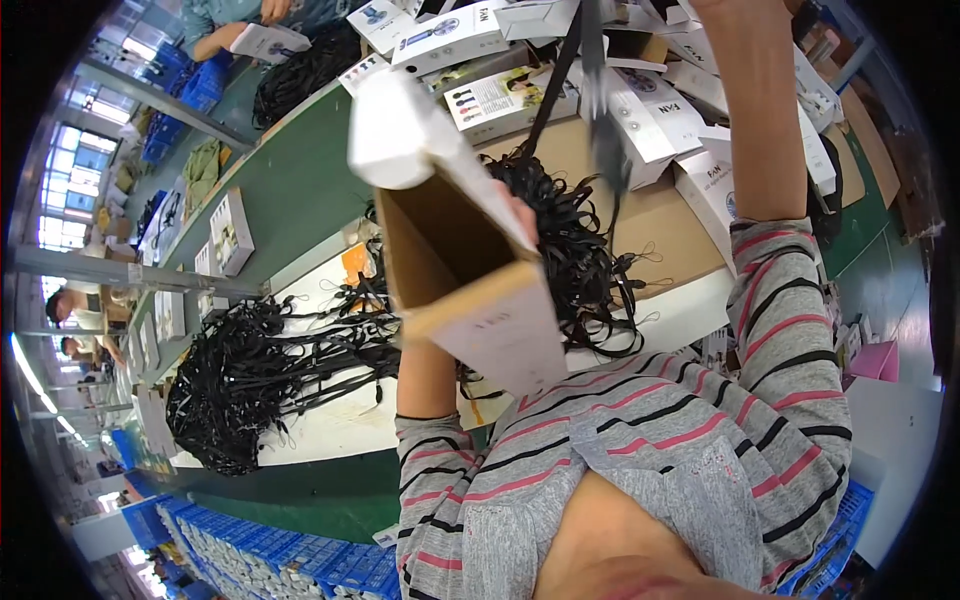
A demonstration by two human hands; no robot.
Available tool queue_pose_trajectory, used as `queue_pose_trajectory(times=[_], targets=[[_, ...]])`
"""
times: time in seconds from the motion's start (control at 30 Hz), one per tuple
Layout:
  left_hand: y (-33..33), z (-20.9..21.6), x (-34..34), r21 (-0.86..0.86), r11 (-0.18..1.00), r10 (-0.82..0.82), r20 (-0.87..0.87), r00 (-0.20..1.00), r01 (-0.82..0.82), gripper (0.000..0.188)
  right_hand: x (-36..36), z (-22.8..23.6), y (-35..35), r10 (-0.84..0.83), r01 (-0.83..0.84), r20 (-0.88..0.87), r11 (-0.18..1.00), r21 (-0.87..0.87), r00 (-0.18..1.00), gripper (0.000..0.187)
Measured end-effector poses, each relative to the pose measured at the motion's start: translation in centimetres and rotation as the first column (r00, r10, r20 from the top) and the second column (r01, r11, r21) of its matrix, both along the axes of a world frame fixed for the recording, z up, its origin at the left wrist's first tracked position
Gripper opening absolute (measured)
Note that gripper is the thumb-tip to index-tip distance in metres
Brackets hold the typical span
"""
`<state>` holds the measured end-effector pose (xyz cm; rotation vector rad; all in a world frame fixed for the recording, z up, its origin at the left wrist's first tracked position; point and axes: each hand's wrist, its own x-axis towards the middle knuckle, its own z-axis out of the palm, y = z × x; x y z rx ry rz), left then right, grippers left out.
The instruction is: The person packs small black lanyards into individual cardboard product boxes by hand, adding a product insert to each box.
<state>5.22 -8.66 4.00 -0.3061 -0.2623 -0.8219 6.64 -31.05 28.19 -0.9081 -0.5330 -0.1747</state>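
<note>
An open white carton [490, 335] with a brown inside is in my left hand [518, 212]. Its open end faces me and one white flap [395, 130] stands out. Only some fingers show at its right side; the rest of that hand is hidden behind the carton. My right forearm [765, 130] reaches up to the top edge, where the hand is cut off. A blurred black strap [608, 150] hangs from the top edge, right of the carton; what holds its upper end is out of view. Under the carton lies a pile of black lanyards [590, 290].
White printed fan boxes [640, 115] are heaped at the far right. A larger lanyard bundle [225, 385] lies left on the green table [300, 180]. Across it, a person [270, 12] holds a white box [268, 42]. Blue crates [290, 560] stand lower left.
</note>
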Motion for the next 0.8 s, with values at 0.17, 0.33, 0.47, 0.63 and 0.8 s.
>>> queue_pose_trajectory(times=[0.17,0.33,0.47,0.63,0.8], targets=[[5.4,6.7,5.8,0.096,0.995,-0.089,0.715,0.693,0.028,0.041,0.0,-2.2,0.0,0.231,-0.171,-0.287,0.961,0.220,0.930,0.018],[8.1,14.6,9.1,-0.018,0.998,0.050,0.845,0.532,-0.065,0.021,-0.1,-8.8,8.3,0.124,-0.183,-0.134,0.644,-0.743,0.983,0.030],[9.5,17.8,6.2,-0.162,0.926,0.371,0.562,0.739,-0.341,0.007,-1.1,-9.6,9.0,0.355,-0.374,-0.207,0.511,-0.774,0.912,0.025],[12.3,12.0,9.7,0.147,0.953,0.123,0.615,0.779,-0.267,0.019,1.5,-11.0,4.9,0.087,0.037,0.092,0.494,-0.869,0.992,0.026],[10.7,2.2,6.6,0.343,0.787,0.247,0.587,0.771,-0.513,0.063,1.4,-12.2,2.0,-0.033,0.301,0.327,0.488,-0.820,0.945,0.023]])
